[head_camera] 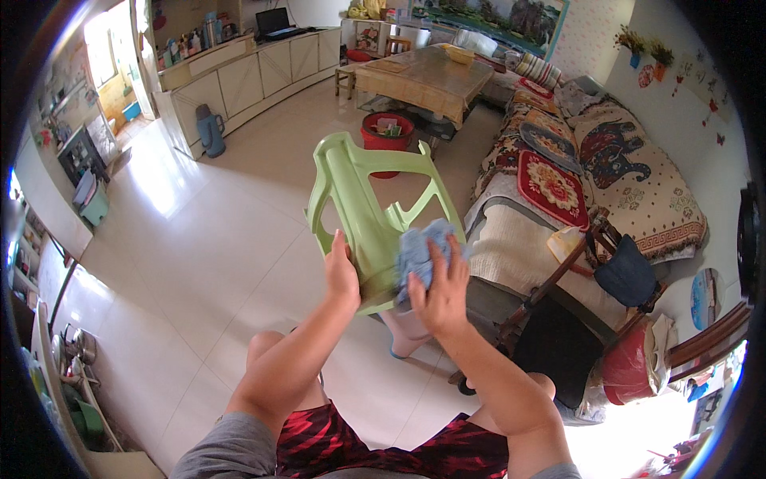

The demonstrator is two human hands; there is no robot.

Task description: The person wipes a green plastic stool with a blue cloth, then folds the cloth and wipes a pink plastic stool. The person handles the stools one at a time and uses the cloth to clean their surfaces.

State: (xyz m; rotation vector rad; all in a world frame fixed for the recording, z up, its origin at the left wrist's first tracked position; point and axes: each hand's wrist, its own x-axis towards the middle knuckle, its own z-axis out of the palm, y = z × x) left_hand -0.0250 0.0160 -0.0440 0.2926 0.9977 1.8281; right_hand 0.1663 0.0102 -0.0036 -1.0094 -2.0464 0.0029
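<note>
A light green plastic stool [359, 209] is held up off the floor in front of me, tilted, with its cut-out legs pointing away. My left hand [342, 269] grips its near left edge, thumb on top and the other fingers mostly hidden. In my right hand [441, 287] is a bunched blue cloth [422, 254], pressed against the near right part of the stool. The cloth and right fingers are slightly blurred. Partly hidden under the stool, a pale pink plastic object [408, 335] with a blue lower edge stands on the floor.
A red bucket [388, 138] with things in it stands beyond the stool, before a covered table [419, 75]. To the right are a sofa [508, 239] with patterned covers and a dark folding chair [556, 341]. A blue thermos flask [210, 133] stands by the white cabinets [239, 90].
</note>
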